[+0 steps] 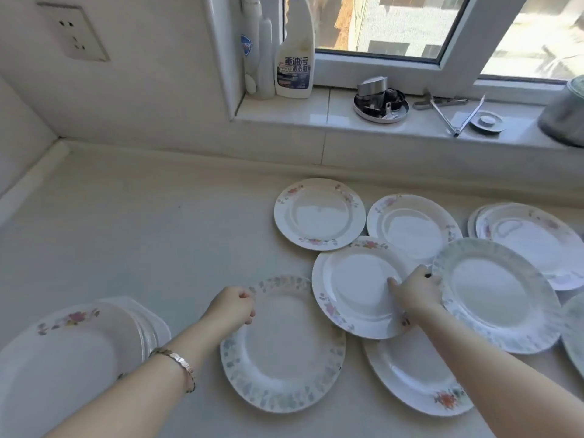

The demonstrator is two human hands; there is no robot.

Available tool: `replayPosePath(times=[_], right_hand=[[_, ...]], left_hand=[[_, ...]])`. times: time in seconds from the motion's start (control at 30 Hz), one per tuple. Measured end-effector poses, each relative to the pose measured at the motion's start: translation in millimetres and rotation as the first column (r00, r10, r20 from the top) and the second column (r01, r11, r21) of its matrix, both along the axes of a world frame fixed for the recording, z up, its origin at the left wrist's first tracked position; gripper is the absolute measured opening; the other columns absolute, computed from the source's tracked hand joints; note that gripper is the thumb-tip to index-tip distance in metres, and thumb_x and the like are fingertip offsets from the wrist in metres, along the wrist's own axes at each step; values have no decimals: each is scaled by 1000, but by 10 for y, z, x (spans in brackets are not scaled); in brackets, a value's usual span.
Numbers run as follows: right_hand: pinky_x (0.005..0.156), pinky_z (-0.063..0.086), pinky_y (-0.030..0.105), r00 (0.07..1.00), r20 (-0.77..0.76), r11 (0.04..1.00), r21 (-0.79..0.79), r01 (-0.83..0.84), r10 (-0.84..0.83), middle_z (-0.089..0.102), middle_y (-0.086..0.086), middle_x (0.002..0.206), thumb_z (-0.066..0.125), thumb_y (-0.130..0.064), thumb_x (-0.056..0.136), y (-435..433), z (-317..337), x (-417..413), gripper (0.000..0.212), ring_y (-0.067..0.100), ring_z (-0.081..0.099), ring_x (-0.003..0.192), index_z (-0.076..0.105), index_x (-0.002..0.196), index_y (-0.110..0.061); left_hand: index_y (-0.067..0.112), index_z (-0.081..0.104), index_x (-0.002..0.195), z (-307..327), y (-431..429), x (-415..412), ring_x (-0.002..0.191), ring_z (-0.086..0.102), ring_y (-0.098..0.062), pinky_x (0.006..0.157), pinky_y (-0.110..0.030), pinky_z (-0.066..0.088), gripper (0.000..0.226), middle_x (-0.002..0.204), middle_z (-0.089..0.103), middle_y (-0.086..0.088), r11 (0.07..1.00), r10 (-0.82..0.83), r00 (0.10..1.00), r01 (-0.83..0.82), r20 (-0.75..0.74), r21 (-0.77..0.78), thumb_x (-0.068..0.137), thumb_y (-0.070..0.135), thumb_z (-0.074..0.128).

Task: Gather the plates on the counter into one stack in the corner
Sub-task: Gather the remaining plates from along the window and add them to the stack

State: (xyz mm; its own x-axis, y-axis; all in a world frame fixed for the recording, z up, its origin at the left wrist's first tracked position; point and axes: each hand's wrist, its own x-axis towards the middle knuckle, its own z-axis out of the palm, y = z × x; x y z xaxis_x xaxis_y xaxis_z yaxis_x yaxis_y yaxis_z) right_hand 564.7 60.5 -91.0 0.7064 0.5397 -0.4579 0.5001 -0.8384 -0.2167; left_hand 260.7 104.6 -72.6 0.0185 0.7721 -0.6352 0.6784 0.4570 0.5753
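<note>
Left hand [233,306]: fingers curled closed, pinching the far left rim of the blue-rimmed plate [282,346], which lies flat on the bench [142,235]; bracelet [177,363] on that wrist. Right hand [416,292]: thumb on the upper face of the pink-flowered plate [357,287], fingers curled at its right edge, gripping it; this plate sits tilted, overlapping the orange-flowered plate [414,377] below it. Large blue plate [496,295]: just right of the right hand, overlapping the plates behind it. Far row: two pink-flowered plates [319,213] [412,227] side by side near the back wall, and a small stack [534,241] at right. Near-left stack [69,352]: several plates piled at the bench's front left. Windowsill [284,113]: spray bottle [295,55], metal oddments.
</note>
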Motion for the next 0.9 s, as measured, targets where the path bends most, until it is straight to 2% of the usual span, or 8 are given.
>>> replayPosePath(times=[0.17, 0.3, 0.4, 0.5, 0.6, 0.67, 0.7, 0.9], right_hand=[[80, 48, 38, 988, -108, 988, 92, 124, -113, 48, 23, 132, 55, -42, 86, -57, -103, 77, 75, 39, 57, 109, 21, 139, 0], [84, 50, 43, 980, -139, 979, 120, 162, -145, 55, 21, 126, 58, -43, 85, -70, -115, 112, 73, 38, 58, 110, 28, 136, -1], [80, 47, 41, 978, -142, 976, 133, 172, -153, 57, 19, 123, 58, -42, 85, -51, -125, 128, 67, 36, 57, 109, 34, 132, -1], [76, 46, 39, 973, -155, 969, 151, 195, -171, 60, 16, 116, 60, -43, 83, -56, -180, 157, 61, 35, 59, 104, 40, 125, -4], [76, 52, 41, 959, -203, 959, 165, 230, -195, 65, 10, 100, 64, -49, 76, -99, -256, 233, 55, 32, 63, 91, 49, 111, -9], [73, 52, 40, 950, -232, 954, 165, 249, -208, 67, 8, 92, 67, -52, 71, -129, -290, 273, 55, 31, 64, 85, 54, 104, -10], [71, 50, 37, 949, -238, 952, 175, 251, -207, 67, 8, 90, 68, -51, 71, -146, -282, 280, 53, 30, 63, 83, 56, 101, -10], [59, 38, 30, 937, -306, 915, 304, 265, -170, 64, 8, 82, 72, -34, 76, -189, -232, 263, 30, 25, 56, 74, 58, 90, -11]], left_hand=[[11, 51, 90, -23, 135, 233, 58, 54, -15, 51, -22, 40, 11, 68, 56, -5, 994, 110, 987, -108, 120, -27, 91, 4, 42], [10, 48, 93, -191, 535, 677, 66, 50, -18, 61, -24, 45, 12, 76, 50, -8, 894, 448, 777, -388, 443, -223, 91, -1, 47], [-4, 47, 127, -330, 774, 1012, 122, 51, -26, 102, -34, 42, 36, 129, 51, -17, 816, 577, 639, -428, 509, -388, 93, 6, 51], [-1, 38, 139, -416, 879, 1230, 137, 38, -28, 112, -36, 32, 48, 148, 38, -18, 762, 644, 558, -414, 523, -497, 94, 10, 52], [6, 52, 125, -535, 998, 1373, 106, 61, -23, 81, -21, 50, 35, 115, 59, -9, 716, 695, 505, -430, 512, -549, 92, 15, 56], [9, 57, 101, -559, 1060, 1411, 60, 59, -15, 38, -13, 41, 12, 84, 58, -5, 703, 711, 509, -492, 485, -514, 90, 14, 59], [9, 56, 93, -565, 1090, 1421, 50, 52, -13, 29, -11, 31, 3, 77, 56, -5, 706, 708, 523, -512, 474, -489, 90, 11, 58], [7, 50, 76, -428, 1257, 1414, 47, 39, -10, 25, -9, 19, 18, 76, 53, -6, 711, 702, 489, -525, 518, -468, 89, -4, 53]])
